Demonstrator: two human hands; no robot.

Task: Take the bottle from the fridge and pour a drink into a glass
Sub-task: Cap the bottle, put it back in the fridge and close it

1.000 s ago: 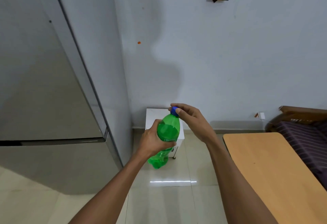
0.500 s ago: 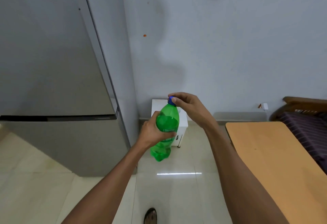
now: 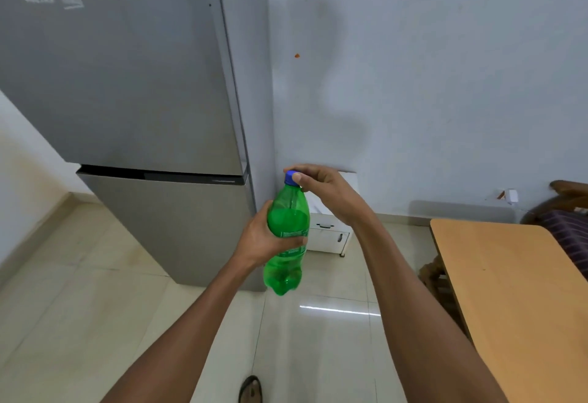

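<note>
A green plastic bottle with a blue cap is held upright in mid-air in front of me. My left hand grips the bottle round its middle. My right hand reaches over the top and pinches the cap between thumb and fingers. The grey fridge stands to the left with its doors closed. No glass is in view.
A wooden table stands at the right, with a dark striped seat behind it. A small white cabinet sits on the floor against the wall, behind the bottle. My foot shows on the tiled floor below.
The view has swung left and pulled back, so more of the fridge front shows. Both hands keep the same hold on the bottle and cap.
</note>
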